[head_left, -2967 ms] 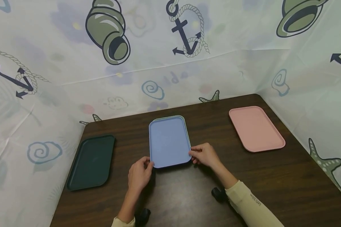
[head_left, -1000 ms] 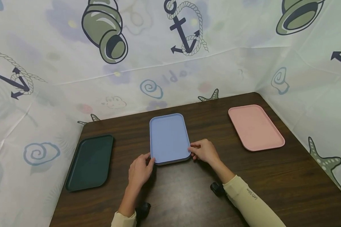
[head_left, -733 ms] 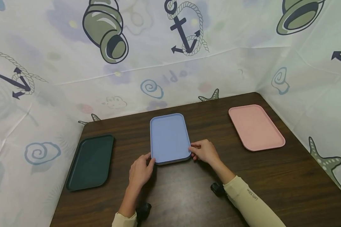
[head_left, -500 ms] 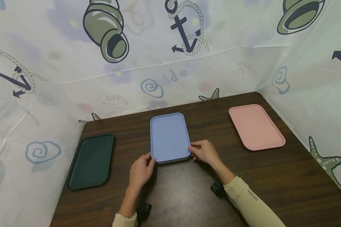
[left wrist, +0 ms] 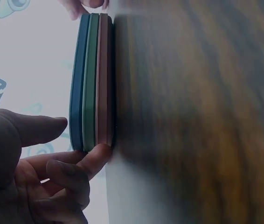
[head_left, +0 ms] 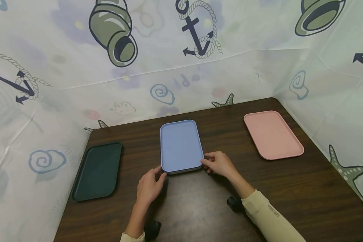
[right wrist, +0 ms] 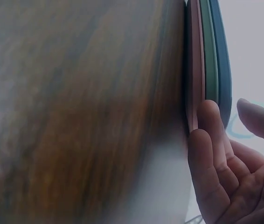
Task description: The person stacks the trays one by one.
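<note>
A blue tray (head_left: pixel 181 146) lies on top of a neat stack in the middle of the table. Both wrist views show the layers from the side: a green tray (left wrist: pixel 91 84) under the blue one, then a pink tray (left wrist: pixel 103 84), with a dark strip along the bottom. At the stack's near left corner is my left hand (head_left: pixel 149 188), fingertips against the trays' edges and thumb held away from them. My right hand (head_left: pixel 219 164) is at the near right corner, its fingers (right wrist: pixel 210 112) touching the stack's side while the thumb stands off the blue tray.
A dark green tray (head_left: pixel 98 171) lies at the table's left edge. Another pink tray (head_left: pixel 273 135) lies at the back right. Patterned cloth (head_left: pixel 157 50) hangs behind and on both sides of the brown wooden table (head_left: pixel 275 191).
Three seconds ago the blue tray sat askew, a green rim showing behind it; now the edges line up. In the last half second both hands have eased slightly back toward the person.
</note>
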A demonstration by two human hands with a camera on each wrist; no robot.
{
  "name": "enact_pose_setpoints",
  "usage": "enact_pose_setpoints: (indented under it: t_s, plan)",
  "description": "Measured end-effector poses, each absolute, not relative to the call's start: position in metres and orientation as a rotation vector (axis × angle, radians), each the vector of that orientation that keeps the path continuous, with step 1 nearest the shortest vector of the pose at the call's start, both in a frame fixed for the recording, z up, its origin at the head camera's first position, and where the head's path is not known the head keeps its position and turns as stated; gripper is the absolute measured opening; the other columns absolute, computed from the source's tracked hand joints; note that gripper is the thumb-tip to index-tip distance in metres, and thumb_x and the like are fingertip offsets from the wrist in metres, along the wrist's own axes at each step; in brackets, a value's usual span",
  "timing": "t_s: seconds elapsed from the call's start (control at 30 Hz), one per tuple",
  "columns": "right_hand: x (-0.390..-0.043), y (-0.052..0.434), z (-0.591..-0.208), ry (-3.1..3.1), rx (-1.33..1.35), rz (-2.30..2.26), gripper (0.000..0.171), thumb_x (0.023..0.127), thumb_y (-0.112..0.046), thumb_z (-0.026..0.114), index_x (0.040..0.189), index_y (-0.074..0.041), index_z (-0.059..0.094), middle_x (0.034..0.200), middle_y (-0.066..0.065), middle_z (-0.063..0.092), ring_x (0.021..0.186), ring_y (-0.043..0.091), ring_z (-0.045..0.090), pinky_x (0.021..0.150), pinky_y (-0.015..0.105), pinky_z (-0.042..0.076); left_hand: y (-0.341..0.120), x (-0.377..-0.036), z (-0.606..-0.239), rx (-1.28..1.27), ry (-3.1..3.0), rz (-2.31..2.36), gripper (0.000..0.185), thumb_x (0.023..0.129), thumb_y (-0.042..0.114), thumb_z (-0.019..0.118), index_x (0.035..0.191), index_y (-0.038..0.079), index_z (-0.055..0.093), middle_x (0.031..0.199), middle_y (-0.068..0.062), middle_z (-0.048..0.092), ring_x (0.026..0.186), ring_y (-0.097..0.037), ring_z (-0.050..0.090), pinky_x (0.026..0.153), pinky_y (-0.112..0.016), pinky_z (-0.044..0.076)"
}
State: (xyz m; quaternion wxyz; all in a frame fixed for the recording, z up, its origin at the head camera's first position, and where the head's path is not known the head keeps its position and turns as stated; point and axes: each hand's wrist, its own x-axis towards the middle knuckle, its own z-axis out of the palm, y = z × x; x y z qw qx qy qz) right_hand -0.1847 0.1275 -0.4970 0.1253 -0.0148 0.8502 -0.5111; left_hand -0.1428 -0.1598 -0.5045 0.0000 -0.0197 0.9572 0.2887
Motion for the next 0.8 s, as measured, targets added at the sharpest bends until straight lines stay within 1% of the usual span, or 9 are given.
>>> enact_pose_setpoints:
  t_s: [0.1,0.23,0.33,0.4,0.5,0.57,0.63,0.73,0.8]
  plan:
    - [-0.183,0.132,-0.496,2.464,-0.054,-1.484,0.042,0.091,-0.025,0.071,0.126,-0.001,0.065,0.076,0.006,0.072,0.060,0.021,0.067,0.053,0.029,0.051,-0.160,-0.140,-0.503,-0.076,2.996,0.879,0.042,0.094,0.033,0.066,0.130,0.011,0.065,0.114,-0.008,0.068,0.105,-0.032,0.063,0.083,-0.052,0.048]
    - [-0.179,0.141,-0.492,2.455,-0.065,-1.476,0.040,0.092,-0.026,0.069,0.124,-0.001,0.066,0.079,0.007,0.072,0.062,0.021,0.068,0.054,0.030,0.052,-0.159,-0.137,-0.500,-0.111,2.967,0.852,0.037,0.094,0.033,0.065,0.124,0.012,0.069,0.117,-0.009,0.068,0.110,-0.033,0.061,0.088,-0.054,0.046]
    - [-0.175,0.152,-0.490,2.443,-0.066,-1.486,0.040,0.093,-0.025,0.068,0.123,0.001,0.065,0.083,0.009,0.072,0.063,0.020,0.068,0.055,0.031,0.052,-0.157,-0.135,-0.496,-0.145,2.949,0.849,0.030,0.094,0.033,0.065,0.115,0.013,0.073,0.117,-0.010,0.069,0.109,-0.032,0.062,0.090,-0.054,0.045]
    - [-0.173,0.160,-0.490,2.432,-0.062,-1.496,0.040,0.094,-0.025,0.067,0.124,0.002,0.064,0.086,0.010,0.073,0.065,0.020,0.068,0.057,0.033,0.054,-0.155,-0.133,-0.494,-0.157,2.948,0.845,0.027,0.094,0.034,0.065,0.110,0.015,0.075,0.115,-0.009,0.070,0.104,-0.030,0.063,0.088,-0.052,0.046]
    - [-0.169,0.177,-0.490,2.422,-0.051,-1.520,0.043,0.095,-0.027,0.066,0.125,0.004,0.063,0.088,0.011,0.073,0.068,0.021,0.069,0.060,0.036,0.055,-0.152,-0.132,-0.490,-0.134,2.964,0.849,0.022,0.094,0.034,0.065,0.102,0.017,0.077,0.103,-0.005,0.072,0.087,-0.023,0.064,0.078,-0.046,0.048]
    - [-0.167,0.191,-0.489,2.424,-0.043,-1.531,0.046,0.096,-0.028,0.065,0.126,0.006,0.061,0.089,0.012,0.073,0.070,0.022,0.070,0.061,0.037,0.055,-0.148,-0.131,-0.487,-0.074,2.979,0.869,0.019,0.093,0.033,0.066,0.098,0.018,0.077,0.086,-0.001,0.070,0.073,-0.019,0.059,0.067,-0.042,0.047]
    - [-0.164,0.205,-0.487,2.431,-0.021,-1.550,0.048,0.097,-0.029,0.064,0.127,0.008,0.059,0.090,0.013,0.073,0.072,0.022,0.070,0.061,0.036,0.056,-0.142,-0.131,-0.484,0.015,3.001,0.892,0.015,0.093,0.031,0.067,0.094,0.021,0.077,0.074,0.005,0.065,0.064,-0.015,0.052,0.061,-0.038,0.044]
    - [-0.160,0.229,-0.482,2.459,0.026,-1.578,0.050,0.097,-0.029,0.063,0.128,0.010,0.057,0.092,0.016,0.073,0.074,0.023,0.071,0.061,0.035,0.056,-0.128,-0.131,-0.482,0.187,3.016,0.930,0.010,0.092,0.030,0.067,0.090,0.024,0.075,0.065,0.013,0.058,0.059,-0.010,0.049,0.057,-0.034,0.042]
    - [-0.157,0.245,-0.478,2.476,0.064,-1.606,0.051,0.098,-0.028,0.062,0.128,0.012,0.056,0.094,0.018,0.072,0.074,0.023,0.071,0.062,0.034,0.056,-0.116,-0.132,-0.481,0.299,3.019,0.943,0.009,0.092,0.030,0.068,0.087,0.026,0.074,0.068,0.019,0.058,0.060,-0.007,0.049,0.058,-0.033,0.042]
